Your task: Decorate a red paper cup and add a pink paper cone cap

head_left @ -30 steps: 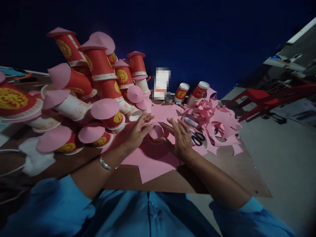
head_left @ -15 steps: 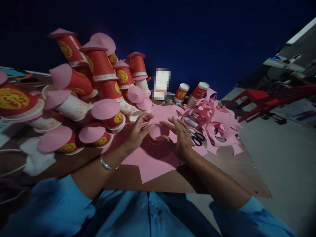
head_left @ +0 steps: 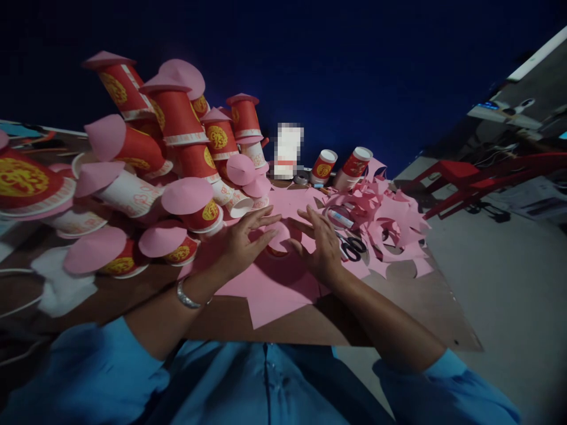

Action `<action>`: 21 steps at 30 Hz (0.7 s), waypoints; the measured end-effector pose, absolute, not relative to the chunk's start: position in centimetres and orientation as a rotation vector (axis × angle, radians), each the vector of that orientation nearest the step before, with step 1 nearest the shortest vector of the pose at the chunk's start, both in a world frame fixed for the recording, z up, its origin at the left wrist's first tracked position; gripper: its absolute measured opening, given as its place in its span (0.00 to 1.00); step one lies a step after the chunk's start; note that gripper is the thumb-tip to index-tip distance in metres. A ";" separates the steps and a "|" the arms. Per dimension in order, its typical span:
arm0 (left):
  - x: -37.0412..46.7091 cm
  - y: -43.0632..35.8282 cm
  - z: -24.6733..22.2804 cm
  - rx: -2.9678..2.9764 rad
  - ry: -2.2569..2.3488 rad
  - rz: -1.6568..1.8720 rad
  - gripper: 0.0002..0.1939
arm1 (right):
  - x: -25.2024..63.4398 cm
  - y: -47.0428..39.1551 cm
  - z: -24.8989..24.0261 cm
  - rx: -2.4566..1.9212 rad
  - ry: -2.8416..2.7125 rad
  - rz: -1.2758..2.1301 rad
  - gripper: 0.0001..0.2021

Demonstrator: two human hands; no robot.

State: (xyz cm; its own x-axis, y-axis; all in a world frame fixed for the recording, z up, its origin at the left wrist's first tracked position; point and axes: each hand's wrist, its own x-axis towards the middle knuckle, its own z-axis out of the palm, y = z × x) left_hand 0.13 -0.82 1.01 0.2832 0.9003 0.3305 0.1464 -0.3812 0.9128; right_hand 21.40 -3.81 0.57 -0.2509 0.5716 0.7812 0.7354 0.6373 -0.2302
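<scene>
A pink paper cone (head_left: 280, 237) sits on top of a red cup (head_left: 278, 252), of which only a small part shows. My left hand (head_left: 248, 239) is at its left side with fingers spread, and my right hand (head_left: 322, 242) is at its right side, fingers apart too. Fingertips of both hands are at the cone's edge; whether they press on it I cannot tell. Under the cup lie pink paper sheets (head_left: 279, 295). Neither hand is wrapped round anything.
Cups with pink cone tops (head_left: 188, 198) are piled at the left. Black-handled scissors (head_left: 354, 245), a tape roll (head_left: 339, 217) and pink paper scraps (head_left: 394, 227) lie at the right. Two red cups (head_left: 325, 167) stand behind, near a blurred white object (head_left: 287, 150).
My left hand has moved slightly inward over the cone, covering more of its left side. The whole view has shifted a little. My right hand stays beside the cone.
</scene>
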 end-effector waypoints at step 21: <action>-1.8 1.9 -1.2 1.595 0.890 0.831 0.42 | 22.8 -3.0 -0.4 -1.108 -1.765 0.196 0.29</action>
State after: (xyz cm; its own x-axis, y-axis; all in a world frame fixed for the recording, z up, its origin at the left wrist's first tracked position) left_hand -1.80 1.93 -1.23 0.4760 0.8769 0.0662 0.1261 -0.1425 0.9817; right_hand 22.81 -3.02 -0.40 -0.0786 0.7500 0.6567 0.5879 0.5669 -0.5771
